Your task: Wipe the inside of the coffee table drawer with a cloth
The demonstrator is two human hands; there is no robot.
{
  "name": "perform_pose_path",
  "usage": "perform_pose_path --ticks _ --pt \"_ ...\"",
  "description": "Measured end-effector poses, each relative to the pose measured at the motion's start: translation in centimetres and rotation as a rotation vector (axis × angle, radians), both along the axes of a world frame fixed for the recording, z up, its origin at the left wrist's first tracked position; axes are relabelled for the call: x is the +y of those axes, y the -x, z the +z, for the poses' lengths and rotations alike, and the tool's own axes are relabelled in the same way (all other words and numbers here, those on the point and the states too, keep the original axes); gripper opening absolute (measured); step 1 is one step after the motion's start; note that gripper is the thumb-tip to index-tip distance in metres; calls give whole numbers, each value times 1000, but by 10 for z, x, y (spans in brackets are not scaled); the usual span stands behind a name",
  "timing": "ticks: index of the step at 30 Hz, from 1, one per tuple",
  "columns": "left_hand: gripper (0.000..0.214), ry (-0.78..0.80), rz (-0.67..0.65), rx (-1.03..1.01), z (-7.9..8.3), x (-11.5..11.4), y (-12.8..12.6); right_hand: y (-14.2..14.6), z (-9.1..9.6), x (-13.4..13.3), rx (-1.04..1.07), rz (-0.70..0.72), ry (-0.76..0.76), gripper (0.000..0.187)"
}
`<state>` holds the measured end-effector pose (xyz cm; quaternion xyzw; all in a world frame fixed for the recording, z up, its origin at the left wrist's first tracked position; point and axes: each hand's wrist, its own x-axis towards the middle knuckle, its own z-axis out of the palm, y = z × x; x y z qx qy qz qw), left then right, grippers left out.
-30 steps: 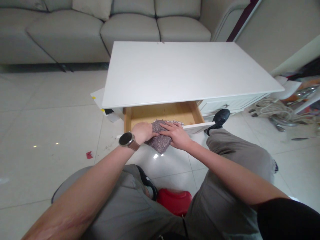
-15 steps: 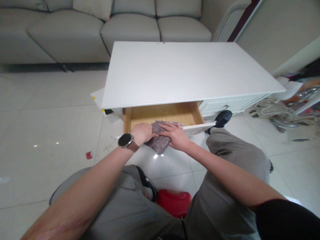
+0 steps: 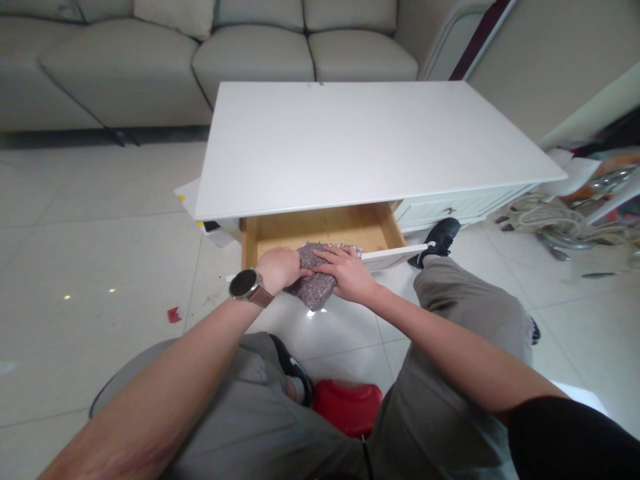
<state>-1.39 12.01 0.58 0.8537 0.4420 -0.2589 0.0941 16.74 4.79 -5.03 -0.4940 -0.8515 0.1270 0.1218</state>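
A grey speckled cloth (image 3: 315,288) drapes over the front edge of an open wooden drawer (image 3: 325,228) under a white coffee table (image 3: 360,140). My left hand (image 3: 279,268), with a watch on its wrist, is closed on the cloth's left side. My right hand (image 3: 346,273) lies on top of the cloth with its fingers stretched out and pressed down. Both hands sit at the drawer's white front panel (image 3: 395,253).
A grey sofa (image 3: 200,60) stands behind the table. Cables and clutter (image 3: 575,220) lie at the right. A red stool (image 3: 350,405) shows between my knees. My black shoe (image 3: 440,237) rests by the drawer's right corner. A red scrap (image 3: 174,315) lies on the tiled floor.
The view has shifted slightly, so everything sits a little further left. Both hands stay on the cloth at the drawer's front edge.
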Motion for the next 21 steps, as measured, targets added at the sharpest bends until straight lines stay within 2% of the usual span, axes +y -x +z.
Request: perform_pose_path --ticks 6,21 --pt "63 7 11 10 3 -1 -2 0 0 0 6 2 7 49" --pt "58 -30 18 -32 -5 -2 3 2 0 -1 -24 4 10 46"
